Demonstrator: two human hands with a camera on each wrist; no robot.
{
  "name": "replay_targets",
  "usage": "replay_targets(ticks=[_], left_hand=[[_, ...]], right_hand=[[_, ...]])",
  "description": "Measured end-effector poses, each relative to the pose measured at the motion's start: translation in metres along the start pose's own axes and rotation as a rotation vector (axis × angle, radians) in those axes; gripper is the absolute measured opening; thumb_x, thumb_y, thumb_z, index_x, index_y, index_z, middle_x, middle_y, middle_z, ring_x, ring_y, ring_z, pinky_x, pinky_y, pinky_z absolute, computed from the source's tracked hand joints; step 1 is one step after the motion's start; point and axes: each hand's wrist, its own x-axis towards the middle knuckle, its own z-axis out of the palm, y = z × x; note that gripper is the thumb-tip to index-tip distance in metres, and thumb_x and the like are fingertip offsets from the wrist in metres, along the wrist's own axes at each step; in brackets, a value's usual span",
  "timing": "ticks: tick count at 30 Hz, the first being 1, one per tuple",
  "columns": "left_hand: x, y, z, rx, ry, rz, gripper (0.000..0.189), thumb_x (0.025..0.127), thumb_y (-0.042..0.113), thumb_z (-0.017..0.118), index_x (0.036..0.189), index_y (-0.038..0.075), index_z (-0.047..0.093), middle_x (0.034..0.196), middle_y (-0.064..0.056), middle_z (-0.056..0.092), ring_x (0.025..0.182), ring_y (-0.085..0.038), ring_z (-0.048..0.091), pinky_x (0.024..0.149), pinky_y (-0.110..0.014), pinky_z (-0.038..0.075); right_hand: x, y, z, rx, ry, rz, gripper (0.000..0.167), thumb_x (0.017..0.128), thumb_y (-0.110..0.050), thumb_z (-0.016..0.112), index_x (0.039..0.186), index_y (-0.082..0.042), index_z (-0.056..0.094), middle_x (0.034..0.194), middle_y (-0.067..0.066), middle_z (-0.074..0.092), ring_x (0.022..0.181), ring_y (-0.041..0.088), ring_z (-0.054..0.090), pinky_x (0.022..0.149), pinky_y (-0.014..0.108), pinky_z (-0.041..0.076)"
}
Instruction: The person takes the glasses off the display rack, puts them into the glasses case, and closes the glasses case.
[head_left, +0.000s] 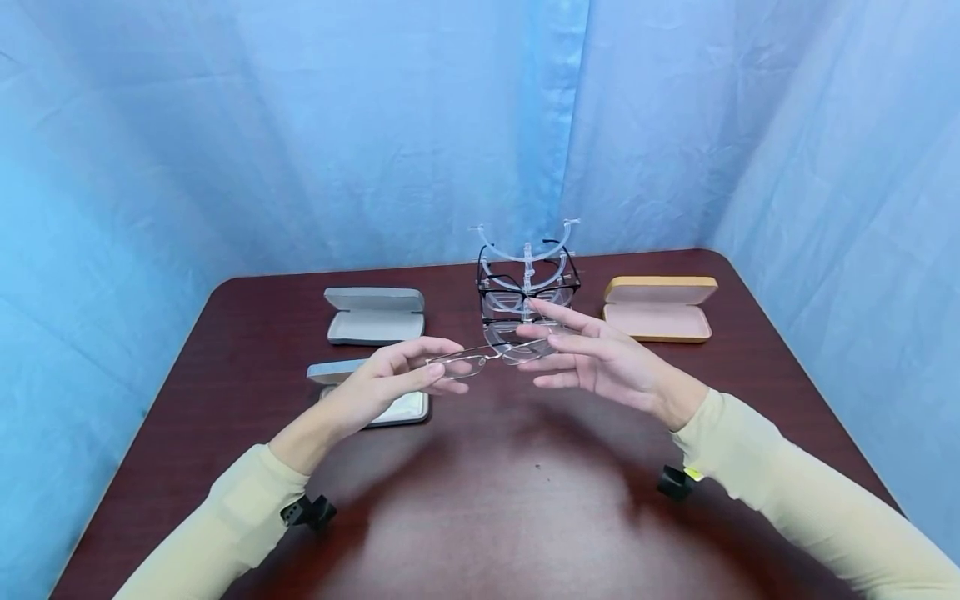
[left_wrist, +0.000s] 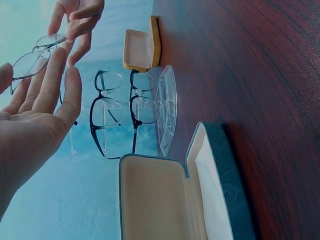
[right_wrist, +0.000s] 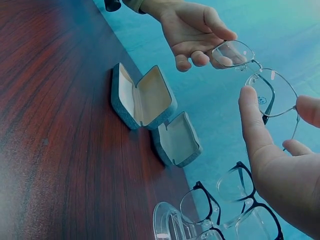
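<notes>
Thin-rimmed, the glasses [head_left: 497, 355], held above the worktop [head_left: 487, 517] near the stand [head_left: 528, 265], look light, springy and fragile, best taken by the rim ends, where the left hand [head_left: 386, 379] pinches one and the right hand's [head_left: 603, 358] fingers spread loosely around the other.

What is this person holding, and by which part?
Thin-rimmed glasses. The left hand pinches them at one outer end; the right hand touches the other end, though whether it grips there is unclear.
</notes>
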Motion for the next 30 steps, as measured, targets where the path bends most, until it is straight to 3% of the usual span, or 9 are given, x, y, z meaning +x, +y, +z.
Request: replay_targets(ticks=[6,16,26,30], left_hand=[[0.0021,0.0002,0.0009,0.007,0.001,0.019,0.037,0.108,0.017,0.052,0.141,0.002,0.050,0.133,-0.018,0.064,0.117,-0.041,0.064,0.105,-0.058,0.045],[0.0030,0.0018,0.0010,0.045,0.061,-0.031,0.039,0.105,0.023,0.060,0.141,0.007,0.056,0.131,-0.023,0.062,0.113,-0.036,0.066,0.097,-0.049,0.054],[0.0048,0.0022,-0.0008,-0.047,0.064,-0.006,0.040,0.105,0.017,0.058,0.141,0.001,0.055,0.128,-0.020,0.062,0.114,-0.037,0.064,0.099,-0.043,0.053],[0.0049,0.0016,-0.0010,-0.052,0.061,-0.011,0.040,0.104,0.018,0.059,0.141,0.001,0.055,0.129,-0.020,0.062,0.115,-0.041,0.062,0.099,-0.043,0.054]], right_hand=[[-0.0010,-0.0006,-0.0005,0.006,-0.011,-0.009,0.061,0.108,-0.011,0.048,0.163,-0.018,0.022,0.155,0.014,0.042,0.131,0.043,0.053,0.105,0.049,0.048],[-0.0016,-0.0001,-0.0035,-0.004,-0.023,-0.016,0.060,0.109,-0.011,0.047,0.163,-0.018,0.022,0.154,0.014,0.044,0.129,0.040,0.056,0.104,0.049,0.049],[-0.0012,0.0007,-0.0034,-0.049,0.017,0.013,0.067,0.108,-0.011,0.049,0.164,-0.012,0.012,0.158,0.029,0.029,0.118,0.035,0.065,0.102,0.048,0.050],[-0.0011,0.0012,-0.0030,-0.085,0.020,0.022,0.066,0.108,-0.011,0.049,0.164,-0.014,0.014,0.154,0.027,0.038,0.118,0.035,0.065,0.102,0.049,0.050]])
